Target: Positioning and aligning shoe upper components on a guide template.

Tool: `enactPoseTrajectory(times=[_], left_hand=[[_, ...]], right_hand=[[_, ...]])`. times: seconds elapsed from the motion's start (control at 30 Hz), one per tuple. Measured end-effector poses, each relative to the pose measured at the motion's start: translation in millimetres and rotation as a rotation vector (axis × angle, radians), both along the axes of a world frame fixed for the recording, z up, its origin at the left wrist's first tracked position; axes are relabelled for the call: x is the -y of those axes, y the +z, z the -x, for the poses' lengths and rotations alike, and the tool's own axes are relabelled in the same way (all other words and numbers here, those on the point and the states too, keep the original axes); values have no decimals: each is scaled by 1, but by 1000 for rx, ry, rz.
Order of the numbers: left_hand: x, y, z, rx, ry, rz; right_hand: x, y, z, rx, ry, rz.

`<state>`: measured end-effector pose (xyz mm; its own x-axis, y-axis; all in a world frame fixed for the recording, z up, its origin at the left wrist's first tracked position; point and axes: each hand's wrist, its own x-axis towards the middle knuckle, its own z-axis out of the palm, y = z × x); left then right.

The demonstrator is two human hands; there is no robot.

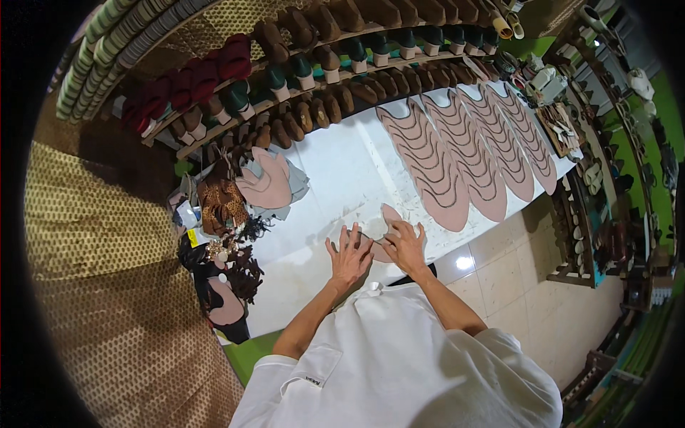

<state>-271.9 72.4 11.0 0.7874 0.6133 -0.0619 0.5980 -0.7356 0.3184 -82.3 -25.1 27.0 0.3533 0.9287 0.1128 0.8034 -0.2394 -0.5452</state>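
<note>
A pink, curved shoe-upper piece (389, 213) lies near the front edge of the white table (335, 167), partly hidden by my hands. My left hand (349, 260) rests at its left side with fingers spread, the thumb side touching the piece near a thin dark edge. From the right, my right hand (405, 250) bends its fingers over the piece and grips it near the middle. Farther right lie several overlapping rows of similar pink pieces (451, 207) with dark curved edges.
Loose pink and grey cut pieces (267, 182) pile up at the left, beside leopard-print material (220, 203) and dark scraps (246, 274). Racks of brown shoe forms (303, 114) and heeled shoes (278, 78) run behind the table. More shelving (581, 228) stands right, beyond the tiled floor (506, 285).
</note>
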Motion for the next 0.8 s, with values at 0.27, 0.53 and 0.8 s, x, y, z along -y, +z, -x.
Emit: enactPoseTrajectory(times=[0.27,0.53,0.8], left_hand=[[4,3,-2,31,57,45],[6,10,-6,39,19,-92],[14,15,-11,-35,43,-77]], right_hand=[[13,-6,-29,73,139,42],[3,-13,-45,56,327,67],[-13,3,-56,5,361,90]])
